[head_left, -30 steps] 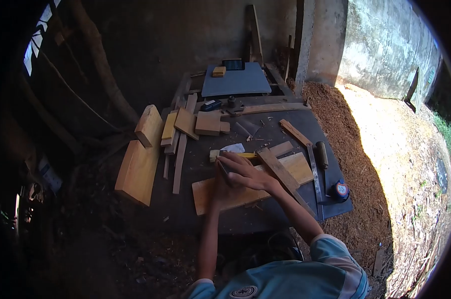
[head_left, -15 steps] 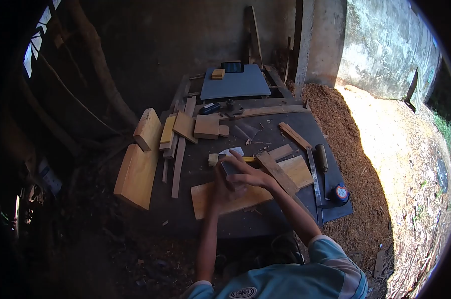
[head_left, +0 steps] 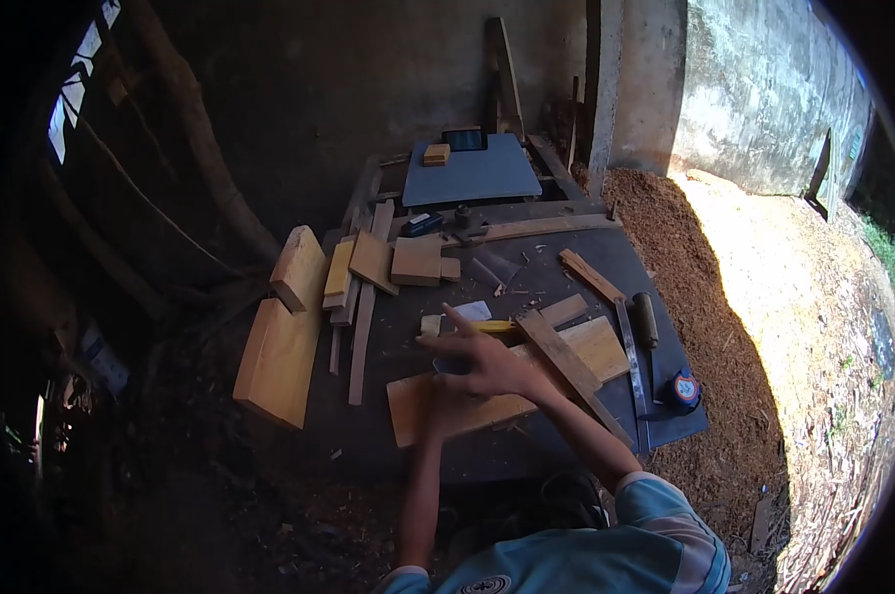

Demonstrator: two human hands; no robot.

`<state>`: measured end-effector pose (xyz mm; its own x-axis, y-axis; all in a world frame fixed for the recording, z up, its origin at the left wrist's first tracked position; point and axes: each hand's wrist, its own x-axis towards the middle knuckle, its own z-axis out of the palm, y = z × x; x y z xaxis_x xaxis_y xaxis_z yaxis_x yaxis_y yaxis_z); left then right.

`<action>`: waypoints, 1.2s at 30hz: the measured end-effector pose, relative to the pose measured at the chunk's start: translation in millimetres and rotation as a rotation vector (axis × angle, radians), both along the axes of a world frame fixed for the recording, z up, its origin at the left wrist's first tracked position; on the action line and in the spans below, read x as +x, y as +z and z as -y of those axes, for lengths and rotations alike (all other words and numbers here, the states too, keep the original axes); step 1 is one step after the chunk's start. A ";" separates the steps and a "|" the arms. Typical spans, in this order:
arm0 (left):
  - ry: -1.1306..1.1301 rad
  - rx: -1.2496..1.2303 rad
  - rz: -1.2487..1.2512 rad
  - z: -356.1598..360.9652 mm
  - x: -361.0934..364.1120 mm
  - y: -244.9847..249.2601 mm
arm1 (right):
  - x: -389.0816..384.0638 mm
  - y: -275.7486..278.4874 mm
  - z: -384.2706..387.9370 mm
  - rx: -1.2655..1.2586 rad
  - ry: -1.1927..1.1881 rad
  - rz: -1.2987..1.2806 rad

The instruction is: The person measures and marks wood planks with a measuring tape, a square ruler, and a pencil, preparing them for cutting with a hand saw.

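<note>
My right hand [head_left: 492, 364] reaches across to the left with its fingers stretched and apart, over a small dark flat piece [head_left: 452, 366] with a bluish-grey face. Below it, my left hand [head_left: 429, 401] is dim and partly covered by the right. Its fingers seem curled under the flat piece, whose kind I cannot make out. Both hands are above a pale wooden board [head_left: 482, 414] lying slanted on the dark table. Just beyond the fingers are a yellow strip-like tool [head_left: 497, 326] and a white scrap of paper [head_left: 472, 311].
A brown batten [head_left: 558, 351] crosses the board. To the right lie a metal ruler [head_left: 629, 356], a dark-handled tool [head_left: 645, 319] and a tape measure [head_left: 683, 388]. Thick blocks [head_left: 279, 356] and several offcuts stand left. A phone [head_left: 465, 141] rests on a grey panel [head_left: 472, 178] behind.
My right hand has shifted, its fingers now pointing further left and covering more of the dark flat piece. The whole view has moved slightly; the things on the table have stayed put.
</note>
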<state>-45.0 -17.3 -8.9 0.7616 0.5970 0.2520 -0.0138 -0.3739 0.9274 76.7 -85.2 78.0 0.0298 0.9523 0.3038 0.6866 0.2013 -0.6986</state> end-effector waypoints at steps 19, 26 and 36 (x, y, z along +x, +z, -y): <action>0.057 0.225 0.027 0.4 4.9 -8.2 | 11.0 -35.1 -16.9 -0.200 -0.024 -0.093; -0.156 0.119 -0.040 9.6 -4.9 10.8 | 6.9 -32.0 -12.9 -0.185 0.001 -0.082; 0.052 0.310 0.012 11.8 -3.8 33.8 | -6.9 0.2 2.6 -0.161 0.019 -0.016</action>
<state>-48.9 -29.1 24.9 0.7279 0.5289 0.4364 0.0030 -0.6389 0.7693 69.7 -87.8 78.2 0.0153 0.9890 0.1471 0.6724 0.0987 -0.7336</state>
